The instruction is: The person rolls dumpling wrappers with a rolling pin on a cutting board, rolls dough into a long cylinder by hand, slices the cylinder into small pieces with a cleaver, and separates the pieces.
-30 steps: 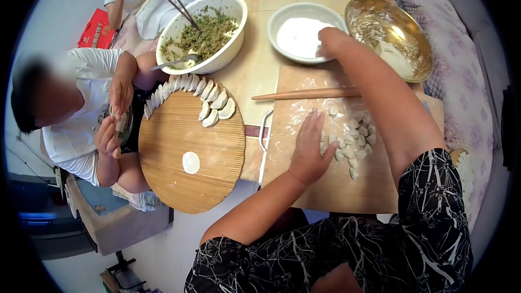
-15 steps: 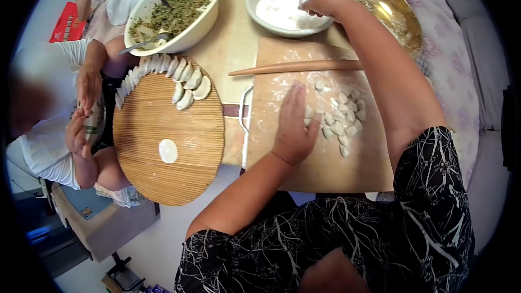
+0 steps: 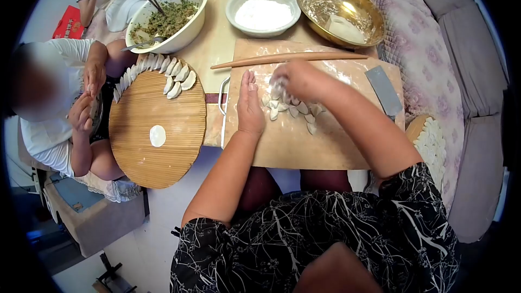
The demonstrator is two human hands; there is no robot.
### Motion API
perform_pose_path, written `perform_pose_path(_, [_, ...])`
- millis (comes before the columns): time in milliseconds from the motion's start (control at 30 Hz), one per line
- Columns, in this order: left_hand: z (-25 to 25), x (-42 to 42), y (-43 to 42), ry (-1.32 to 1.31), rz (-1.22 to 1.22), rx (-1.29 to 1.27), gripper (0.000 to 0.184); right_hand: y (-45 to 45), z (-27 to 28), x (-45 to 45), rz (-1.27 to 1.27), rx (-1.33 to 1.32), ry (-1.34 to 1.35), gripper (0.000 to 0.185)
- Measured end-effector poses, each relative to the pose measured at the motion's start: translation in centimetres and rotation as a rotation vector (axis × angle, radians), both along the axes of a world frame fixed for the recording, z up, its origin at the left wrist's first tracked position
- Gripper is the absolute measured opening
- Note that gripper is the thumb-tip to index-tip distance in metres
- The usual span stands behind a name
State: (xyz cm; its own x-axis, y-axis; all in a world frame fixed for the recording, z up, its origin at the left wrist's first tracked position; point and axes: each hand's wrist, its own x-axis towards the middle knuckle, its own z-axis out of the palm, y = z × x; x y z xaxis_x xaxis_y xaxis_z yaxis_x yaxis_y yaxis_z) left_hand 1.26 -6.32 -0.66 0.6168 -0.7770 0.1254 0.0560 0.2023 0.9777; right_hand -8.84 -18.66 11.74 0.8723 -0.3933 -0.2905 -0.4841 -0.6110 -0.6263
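Note:
My left hand (image 3: 251, 106) rests on its edge on the wooden board (image 3: 325, 149), fingers stretched out, just left of a cluster of small dough pieces (image 3: 294, 111). Over that cluster, my right hand (image 3: 301, 81) has its fingers curled downward. White shows at its blurred fingertips, and I cannot make out what they hold. Behind both hands a rolling pin (image 3: 255, 61) lies across the board. A dough scraper or cleaver blade (image 3: 384, 89) lies flat at the board's right side. Beyond the board stands a bowl of flour (image 3: 263, 15).
On the left, a round slatted tray (image 3: 173, 125) bears folded dumplings (image 3: 176, 78) and one flat wrapper (image 3: 157, 135). A filling bowl (image 3: 202, 13) with chopsticks stands behind it. A brass basin (image 3: 374, 27) holds dough (image 3: 344, 28). A co-worker's hands (image 3: 87, 97) are at far left.
My right hand has come from the flour bowl down to the dough pieces. My left hand has turned onto its edge beside them. The view has shifted, bringing the blade and basin dough into sight.

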Motion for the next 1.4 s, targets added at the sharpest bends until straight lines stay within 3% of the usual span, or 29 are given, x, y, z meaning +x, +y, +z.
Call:
perform_pose_path(33, [0.2, -0.2, 0.1, -0.003, 0.003, -0.004, 0.052, 0.6, -1.0, -0.7, -0.017, -0.054, -0.009, 0.021])
perform_pose_path(200, [0.9, -1.4, 0.6, -0.505, -0.047, 0.225, 0.052, -0.9, -6.6, -4.6, -0.165, -0.248, -0.195, 0.029])
perform_pose_path(300, [0.1, -2.1, -0.7, -0.725, -0.056, 0.245, 0.056, 2.1, -7.2, -6.7, -0.042, -0.479, 0.107, 0.064])
perform_pose_path(467, [1.3, -2.5, -2.1, -1.076, -0.189, 0.410, 0.060, 2.6, -8.1, -11.4, 0.104, -0.567, 0.045, 0.062])
perform_pose_path(533, [2.0, -3.3, -1.9, -1.096, -0.250, 0.445, 0.062, 1.0, -9.0, -12.5, 0.085, -0.590, 0.074, 0.061])
perform_pose_path(600, [3.1, -4.3, -0.9, -1.171, -0.533, 0.459, 0.061, -1.1, -10.4, -12.5, -0.263, -0.512, -0.043, 0.057])
perform_pose_path(667, [2.7, -4.7, 0.1, -1.216, -0.544, 0.378, 0.060, -1.6, -9.7, -10.5, -0.290, -0.475, -0.017, 0.057])
perform_pose_path(800, [2.5, -3.2, 1.9, -1.296, -0.472, 0.424, 0.064, 1.3, -8.8, -7.4, -0.130, -0.398, 0.002, 0.055])
perform_pose_path(867, [2.1, -1.9, 2.1, -1.245, -0.258, 0.519, 0.064, 3.7, -8.8, -9.2, -0.040, -0.440, -0.047, 0.055])
perform_pose_path(933, [1.4, -1.3, 1.6, -1.218, -0.194, 0.547, 0.063, 3.8, -8.3, -10.6, 0.062, -0.484, -0.094, 0.055])
perform_pose_path(1000, [0.9, -1.2, 1.0, -1.184, -0.127, 0.581, 0.063, 2.9, -7.9, -11.8, 0.039, -0.555, 0.092, 0.056])
perform_pose_path(1067, [1.1, -2.4, -0.5, -1.095, -0.125, 0.626, 0.060, 1.0, -8.9, -12.8, -0.054, -0.550, 0.110, 0.057])
perform_pose_path(1133, [1.3, -4.1, -1.2, -1.078, -0.169, 0.581, 0.062, -1.1, -10.5, -12.4, -0.355, -0.536, -0.061, 0.056])
perform_pose_path(1233, [2.4, -6.0, -1.1, -1.211, -0.295, 0.439, 0.066, -1.6, -10.3, -9.6, -0.455, -0.486, -0.115, 0.051])
perform_pose_path(1300, [3.0, -6.6, -0.3, -1.307, -0.446, 0.469, 0.071, -0.3, -9.4, -8.2, -0.331, -0.458, -0.096, 0.051])
perform_pose_path(1400, [2.6, -4.3, 1.4, -1.350, -0.383, 0.501, 0.072, 2.6, -9.1, -9.0, -0.130, -0.440, -0.031, 0.056])
